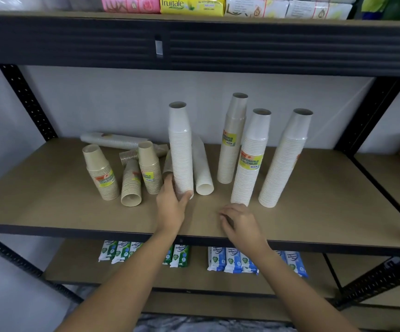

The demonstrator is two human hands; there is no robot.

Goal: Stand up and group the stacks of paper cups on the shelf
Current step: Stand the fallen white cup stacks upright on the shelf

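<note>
A tall white cup stack [181, 149] stands upright mid-shelf, and my left hand [171, 203] grips its base. Another white stack [202, 168] lies on its side right behind it. To the right, three tall stacks stand upright: a beige one [232, 140] and two white ones [250, 159] [285, 159]. My right hand [238, 220] hovers over the shelf board [62, 207], fingers curled, holding nothing. At the left, short beige stacks stand [100, 174] [149, 167], one leans [131, 184], and a wrapped white stack [112, 140] lies flat at the back.
The black beam of the upper shelf [194, 44] hangs low above the cup tops, with soap packs [191, 4] on it. Wipes packets [232, 259] lie on the shelf below. A black upright post [371, 111] bounds the right side.
</note>
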